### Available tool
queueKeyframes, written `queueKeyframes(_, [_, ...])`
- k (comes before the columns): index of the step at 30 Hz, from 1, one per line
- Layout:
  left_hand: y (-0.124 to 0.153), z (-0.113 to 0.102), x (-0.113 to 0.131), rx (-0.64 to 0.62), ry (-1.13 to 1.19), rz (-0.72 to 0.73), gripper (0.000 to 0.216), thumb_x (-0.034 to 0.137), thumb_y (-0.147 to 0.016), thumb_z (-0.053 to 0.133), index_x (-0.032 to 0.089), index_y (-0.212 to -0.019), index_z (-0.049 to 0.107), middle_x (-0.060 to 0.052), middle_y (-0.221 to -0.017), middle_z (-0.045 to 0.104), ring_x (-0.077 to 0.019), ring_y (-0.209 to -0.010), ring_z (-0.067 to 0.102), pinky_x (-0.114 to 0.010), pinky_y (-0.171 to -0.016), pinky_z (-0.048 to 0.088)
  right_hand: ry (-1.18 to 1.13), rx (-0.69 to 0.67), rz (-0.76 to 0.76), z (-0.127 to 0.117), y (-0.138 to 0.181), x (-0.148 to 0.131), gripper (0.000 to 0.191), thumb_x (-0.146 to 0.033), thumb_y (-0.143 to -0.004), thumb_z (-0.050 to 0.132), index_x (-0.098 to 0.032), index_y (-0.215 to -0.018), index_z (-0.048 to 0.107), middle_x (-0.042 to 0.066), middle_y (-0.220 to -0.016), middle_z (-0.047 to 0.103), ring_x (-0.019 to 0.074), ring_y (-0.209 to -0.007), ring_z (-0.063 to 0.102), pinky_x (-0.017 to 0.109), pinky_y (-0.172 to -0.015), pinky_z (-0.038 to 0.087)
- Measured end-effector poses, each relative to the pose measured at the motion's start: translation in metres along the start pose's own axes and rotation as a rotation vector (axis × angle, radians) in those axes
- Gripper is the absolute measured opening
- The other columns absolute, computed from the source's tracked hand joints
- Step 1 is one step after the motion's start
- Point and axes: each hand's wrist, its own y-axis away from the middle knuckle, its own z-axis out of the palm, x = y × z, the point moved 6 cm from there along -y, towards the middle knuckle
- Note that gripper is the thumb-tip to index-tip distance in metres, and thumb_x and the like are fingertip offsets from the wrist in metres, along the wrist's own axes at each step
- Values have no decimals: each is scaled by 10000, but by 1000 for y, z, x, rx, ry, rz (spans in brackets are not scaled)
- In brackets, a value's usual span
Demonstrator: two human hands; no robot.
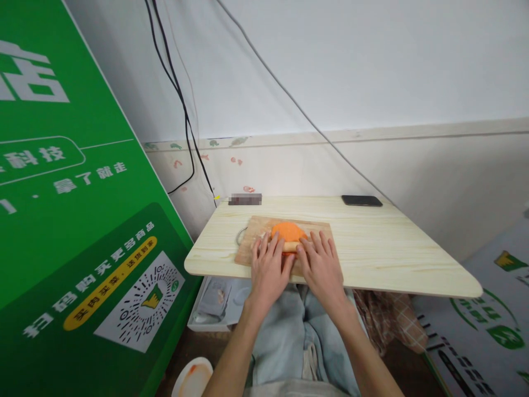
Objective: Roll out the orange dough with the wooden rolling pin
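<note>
A flat piece of orange dough (288,230) lies on a wooden cutting board (320,227) near the table's front edge. Across the dough's near part runs a light wooden rolling pin (291,247). My left hand (268,267) is closed over the pin's left end, with the fingers on its far side and the thumb nearer me. On the right end my right hand (320,264) grips in the same way, its fingers fairly straight. Both hands cover the pin's ends and part of the board.
The pale table (397,259) stands against a white wall. A dark phone (362,200) lies at its back right, a blurred dark object (245,199) at its back left. A green banner (103,220) rises on the left. Below are a white box (210,326) and a stained white dish (193,377).
</note>
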Motion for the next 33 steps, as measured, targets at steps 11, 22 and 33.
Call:
queueKeyframes(11, [-52,9,-12,-136,-34,-86,387,519,-1069,569,259,-1302,735,-67,-1585,649,-380,-1560,473,-616,-1248,394,27,-204,24,3,-43,2,510,-384,-1159,363,-161,-1276,807,201,-1559,645,358,-1498,544,537,-1270,333])
queueKeyframes(22, [-37,9,-7,-106,-52,-72,419,519,-1053,579,244,-1340,712,-90,-1665,563,-362,-1548,471,-595,-1265,359,23,-114,36,3,-27,1,487,-392,-1156,384,-177,-1295,799,186,-1526,674,351,-1489,543,528,-1264,325])
queueKeyframes(33, [-22,6,-6,-90,-50,-36,504,516,-1041,611,245,-1463,644,-105,-1710,502,-350,-1556,459,-576,-1286,342,17,-86,26,1,-16,1,471,-394,-1156,412,-173,-1351,778,175,-1532,670,359,-1502,522,528,-1258,329])
